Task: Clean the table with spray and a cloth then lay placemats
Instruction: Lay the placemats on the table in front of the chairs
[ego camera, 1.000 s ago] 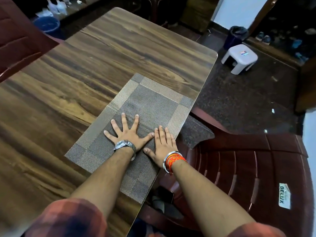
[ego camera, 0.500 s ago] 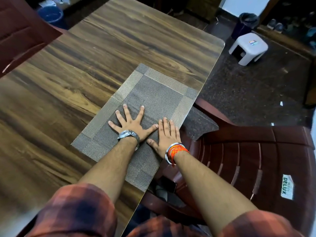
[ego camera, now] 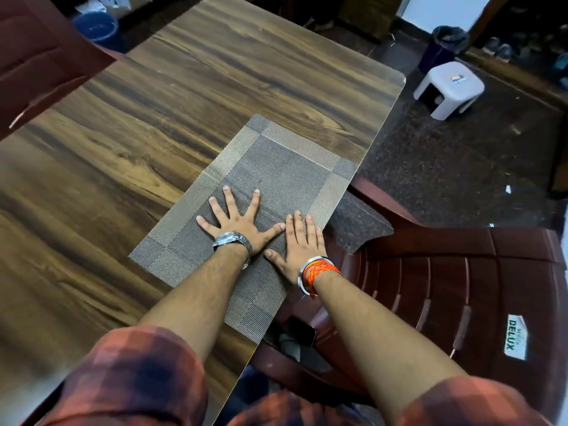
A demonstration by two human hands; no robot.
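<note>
A woven grey-brown placemat with a lighter border lies flat on the wooden table, along its right edge. My left hand, with a metal watch on the wrist, rests palm down on the mat's middle, fingers spread. Just to its right, my right hand presses flat on the mat near the table edge, fingers together; its wrist bears a steel bangle and orange threads. Neither hand grips anything. No spray bottle or cloth shows.
A maroon plastic chair stands against the table's right edge with a dark phone on its seat. Another maroon chair is at the top left. A white stool, a dark bin and a blue bucket stand on the floor.
Both hands stay flat on the placemat in the same spots. Only the head camera has shifted slightly, so the scene sits a little differently in view.
</note>
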